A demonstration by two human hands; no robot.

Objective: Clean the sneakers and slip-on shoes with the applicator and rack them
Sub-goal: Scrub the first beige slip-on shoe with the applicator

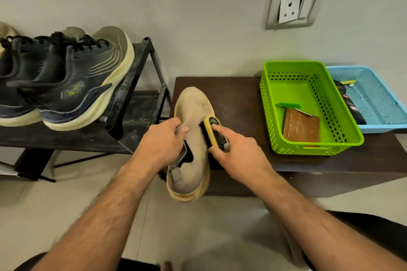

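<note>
You were in the cleaning step: the slip-on shoe (192,138) lay toe-away at the bench's (231,94) left end, right of the rack (136,86) holding the sneakers (66,86). Your left hand (163,141) pinched its collar; your right hand (235,156) gripped the applicator (214,133) against the upper. The next move probably called for racking the shoe.

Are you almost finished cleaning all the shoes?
Partway. Two dark sneakers already sit on the black rack; whether they're cleaned, I cannot tell. Right now the left hand holds the tan slip-on shoe at its opening on the brown bench while the right hand presses the yellow applicator against its side. Left: finish this shoe and rack it. Its partner isn't clearly visible.
</note>
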